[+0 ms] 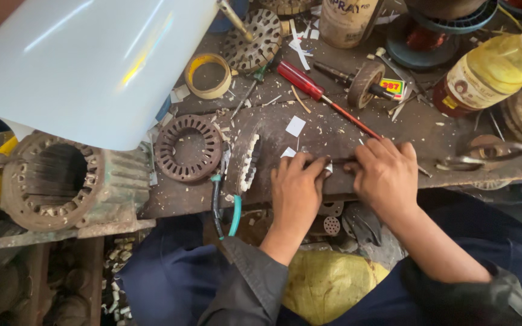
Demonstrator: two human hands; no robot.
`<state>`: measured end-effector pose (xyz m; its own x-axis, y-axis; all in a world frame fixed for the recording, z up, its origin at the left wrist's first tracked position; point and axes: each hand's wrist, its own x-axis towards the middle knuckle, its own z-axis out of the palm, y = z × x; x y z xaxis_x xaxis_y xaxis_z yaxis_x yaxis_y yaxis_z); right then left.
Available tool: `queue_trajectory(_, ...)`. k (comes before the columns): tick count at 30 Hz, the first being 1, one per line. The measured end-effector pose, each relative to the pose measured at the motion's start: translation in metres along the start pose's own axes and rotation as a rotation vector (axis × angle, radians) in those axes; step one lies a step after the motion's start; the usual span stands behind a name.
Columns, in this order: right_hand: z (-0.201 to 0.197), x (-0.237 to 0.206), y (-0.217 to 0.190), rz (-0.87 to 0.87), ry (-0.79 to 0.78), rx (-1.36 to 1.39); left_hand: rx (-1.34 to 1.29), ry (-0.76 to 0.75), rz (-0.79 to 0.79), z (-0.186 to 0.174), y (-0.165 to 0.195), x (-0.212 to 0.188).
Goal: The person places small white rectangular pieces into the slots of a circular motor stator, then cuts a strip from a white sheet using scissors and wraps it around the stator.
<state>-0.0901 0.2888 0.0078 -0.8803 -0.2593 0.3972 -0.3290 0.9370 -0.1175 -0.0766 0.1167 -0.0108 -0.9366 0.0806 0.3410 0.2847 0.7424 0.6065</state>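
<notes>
My left hand [296, 192] and my right hand [385, 175] meet at the front edge of a dirty wooden workbench [394, 130]. Between their fingertips they pinch a small white slip of paper [327, 167], folded or pressed flat against the bench. Other white paper scraps [295, 126] lie just behind the hands. A slotted ring-shaped motor stator [244, 160] stands on edge to the left of my left hand. A second flat stator core [188, 147] lies further left.
A big curved white sheet [92, 66] overhangs the upper left. Below it sits a motor housing [52, 181]. A red-handled screwdriver [309, 87], a tape roll [208, 75], a yellow bottle [490, 72], scissors [484, 156] and a spray can [348, 21] crowd the bench.
</notes>
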Motion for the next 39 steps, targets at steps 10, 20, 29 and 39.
queue_trajectory(10, -0.0010, -0.0018, 0.0000, 0.000, -0.004, 0.033, 0.011, 0.009, 0.002, -0.0018, -0.0009, -0.0007)
queue_trajectory(20, -0.0023, -0.0050, -0.0023, 0.001, -0.032, 0.003, -0.014, 0.012, 0.006, -0.0017, -0.0042, 0.0007)
queue_trajectory(29, -0.0013, -0.0066, 0.0005, 0.013, -0.041, 0.029, 0.017, 0.006, 0.005, -0.0010, -0.0023, 0.0012)
queue_trajectory(39, 0.0037, -0.0069, 0.0061, 0.067, -0.032, 0.032, -0.013, 0.010, -0.012, 0.0040, -0.0054, 0.0032)
